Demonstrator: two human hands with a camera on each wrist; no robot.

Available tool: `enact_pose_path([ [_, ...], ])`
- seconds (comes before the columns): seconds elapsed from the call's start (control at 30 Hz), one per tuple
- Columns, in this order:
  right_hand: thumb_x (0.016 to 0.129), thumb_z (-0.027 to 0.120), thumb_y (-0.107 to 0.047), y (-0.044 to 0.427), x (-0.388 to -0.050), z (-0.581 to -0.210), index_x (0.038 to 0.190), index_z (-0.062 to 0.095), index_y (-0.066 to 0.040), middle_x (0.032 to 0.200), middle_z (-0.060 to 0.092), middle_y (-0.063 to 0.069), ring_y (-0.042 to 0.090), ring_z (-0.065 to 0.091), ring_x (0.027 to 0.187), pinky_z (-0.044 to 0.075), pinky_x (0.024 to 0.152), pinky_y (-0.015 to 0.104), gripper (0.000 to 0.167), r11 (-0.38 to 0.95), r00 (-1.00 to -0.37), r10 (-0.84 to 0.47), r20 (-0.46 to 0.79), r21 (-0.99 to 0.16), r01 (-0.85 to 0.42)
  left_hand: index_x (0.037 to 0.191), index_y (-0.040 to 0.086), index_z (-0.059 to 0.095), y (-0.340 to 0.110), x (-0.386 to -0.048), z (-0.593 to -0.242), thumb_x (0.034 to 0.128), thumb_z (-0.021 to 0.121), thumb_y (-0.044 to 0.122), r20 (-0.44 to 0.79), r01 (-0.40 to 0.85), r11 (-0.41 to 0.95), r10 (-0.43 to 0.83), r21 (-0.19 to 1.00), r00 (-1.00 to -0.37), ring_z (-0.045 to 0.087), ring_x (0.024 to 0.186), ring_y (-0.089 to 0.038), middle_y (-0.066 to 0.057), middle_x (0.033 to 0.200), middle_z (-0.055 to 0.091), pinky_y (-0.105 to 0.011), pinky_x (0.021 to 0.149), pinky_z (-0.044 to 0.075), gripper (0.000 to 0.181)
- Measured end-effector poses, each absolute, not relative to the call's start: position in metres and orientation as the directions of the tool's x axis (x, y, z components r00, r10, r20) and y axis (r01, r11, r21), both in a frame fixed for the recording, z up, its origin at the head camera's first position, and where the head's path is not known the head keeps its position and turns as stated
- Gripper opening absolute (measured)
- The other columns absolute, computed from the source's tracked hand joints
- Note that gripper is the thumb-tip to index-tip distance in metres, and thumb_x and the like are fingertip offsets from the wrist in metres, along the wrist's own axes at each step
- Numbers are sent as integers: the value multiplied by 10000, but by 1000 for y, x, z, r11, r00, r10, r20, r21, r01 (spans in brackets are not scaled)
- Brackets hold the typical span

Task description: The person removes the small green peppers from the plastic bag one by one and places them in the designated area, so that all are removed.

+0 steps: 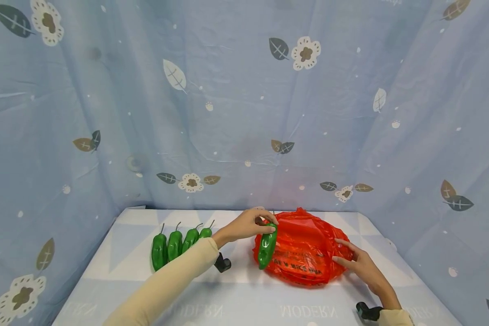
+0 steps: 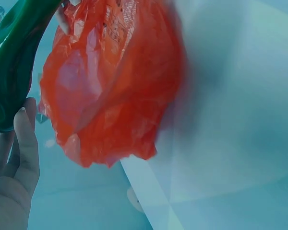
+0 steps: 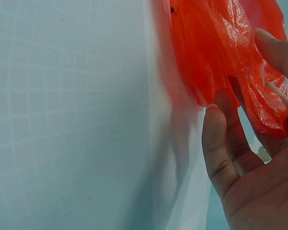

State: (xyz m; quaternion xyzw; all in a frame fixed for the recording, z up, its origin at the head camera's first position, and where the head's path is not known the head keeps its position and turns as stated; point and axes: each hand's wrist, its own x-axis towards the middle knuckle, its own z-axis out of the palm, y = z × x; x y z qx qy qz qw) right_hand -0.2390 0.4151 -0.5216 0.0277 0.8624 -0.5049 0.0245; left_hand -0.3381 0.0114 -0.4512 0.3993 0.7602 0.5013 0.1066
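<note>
My left hand (image 1: 248, 225) pinches a shiny green pepper (image 1: 266, 251) near its upper end, and the pepper hangs tilted in front of the left side of a red plastic bag (image 1: 299, 240). In the left wrist view the pepper (image 2: 14, 62) covers the upper left corner, with the fingers at its stem end. The crumpled bag lies spread on the table, its mouth facing me; what is inside is hidden. At the bag's right edge, my right hand (image 1: 364, 267) holds the film. The right wrist view shows red film (image 3: 259, 91) between thumb and fingers.
Several green peppers (image 1: 159, 251) stand in a row at the left of the table, partly behind my left forearm. The white-and-grey patterned table (image 1: 248, 301) ends at a blue curtain (image 1: 236, 113) at the back and sides. Black devices (image 1: 368, 311) sit at the wrists.
</note>
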Motion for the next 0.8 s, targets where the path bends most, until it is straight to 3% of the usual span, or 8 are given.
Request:
enact_pose_path([
  [0.23,928,784,-333,416,-240,-520,1558,440,-158,1532,382,247,304,564,1073,581,738,370,739,490,-996,32,-88,-867,92,1164,250,736,-6,-341,-452,976,742,267,238,509,192,712,839,-661,667,824,-182,67,1123,692,-316,798,548,189],
  [0.5,928,782,-340,415,-240,-522,1552,447,-156,1484,421,232,309,551,1063,579,734,371,731,490,-994,45,-99,-865,108,1213,144,740,-26,-341,-454,976,736,328,213,499,228,704,836,-678,689,825,-171,97,1114,704,-344,759,544,300],
  [0.8,930,781,-344,417,-239,-523,1555,443,-157,1505,408,234,292,559,1055,571,720,368,734,494,-994,40,-100,-863,107,1187,147,743,-43,-338,-457,981,733,284,192,462,242,678,853,-709,697,831,-181,66,1119,702,-382,804,568,247],
])
